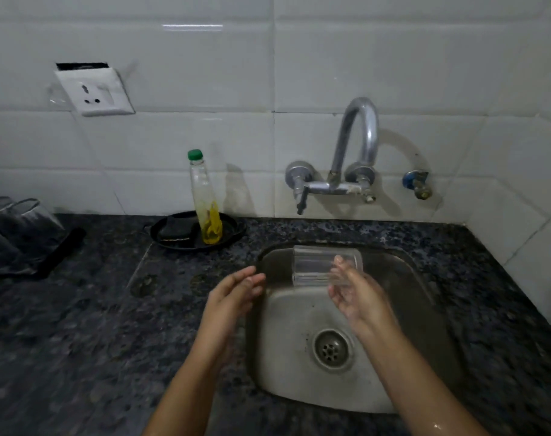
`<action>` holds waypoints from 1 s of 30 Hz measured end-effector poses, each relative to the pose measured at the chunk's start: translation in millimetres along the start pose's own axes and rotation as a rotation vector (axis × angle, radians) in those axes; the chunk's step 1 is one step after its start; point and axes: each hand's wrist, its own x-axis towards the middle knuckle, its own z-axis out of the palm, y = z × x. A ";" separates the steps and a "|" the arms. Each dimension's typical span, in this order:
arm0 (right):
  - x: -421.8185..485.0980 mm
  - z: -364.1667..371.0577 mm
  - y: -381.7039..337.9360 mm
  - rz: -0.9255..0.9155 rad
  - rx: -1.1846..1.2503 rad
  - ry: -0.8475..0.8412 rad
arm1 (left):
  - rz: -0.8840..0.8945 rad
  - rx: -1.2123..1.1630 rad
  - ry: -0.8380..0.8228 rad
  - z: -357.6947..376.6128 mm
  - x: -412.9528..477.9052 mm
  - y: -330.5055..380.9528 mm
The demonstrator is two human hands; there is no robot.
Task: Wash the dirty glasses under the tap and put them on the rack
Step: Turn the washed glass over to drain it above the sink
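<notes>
1. White wall tiles (205,73) back a dark speckled counter (79,325), and a steel sink (286,357) is set into it at the right.
2. Inside the sink, the drain (331,349) sits near the front.
3. Above the sink's far edge, a curved metal tap (359,133) comes out of the wall, with a blue valve (415,184) just to its right.
4. Over the back of the sink, a clear glass (312,265) lies on its side, mouth pointing left.
5. The right hand (353,294) holds the glass at its base end, with the fingers lying over the glass; the grip is blurred.
6. The left hand (236,287) hangs over the sink's left rim with fingers straight and spread a little, holding nothing and apart from the glass.
7. Behind the sink's left corner, a black plate (230,225) carries a green-capped bottle (205,199) with yellow liquid at the bottom and a dark sponge (176,229).
8. High on the wall, well left of the sink, a white socket (95,92) hangs tilted out of its opening.
9. Far left of the sink, a clear vessel (25,215) stands on the counter, too blurred to identify.
</notes>
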 end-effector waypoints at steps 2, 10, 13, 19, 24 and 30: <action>-8.4 39.1 18.9 0.121 0.077 -0.045 | 0.002 -0.054 0.031 -38.7 0.8 21.4; -31.5 218.6 111.0 0.298 0.128 -0.154 | 0.061 -0.041 0.243 -226.4 10.9 67.7; -30.3 284.7 146.3 0.303 0.059 -0.207 | 0.045 -0.071 0.360 -290.7 12.4 71.2; -20.8 393.0 207.4 0.186 -0.120 -0.298 | 0.048 -0.144 0.539 -374.6 15.3 77.4; -12.2 469.0 253.9 -0.050 -0.329 -0.318 | 0.041 -0.154 0.617 -417.1 25.1 81.4; -7.4 519.3 284.2 -0.595 -0.820 -0.447 | 0.031 -0.183 0.692 -442.3 37.1 79.7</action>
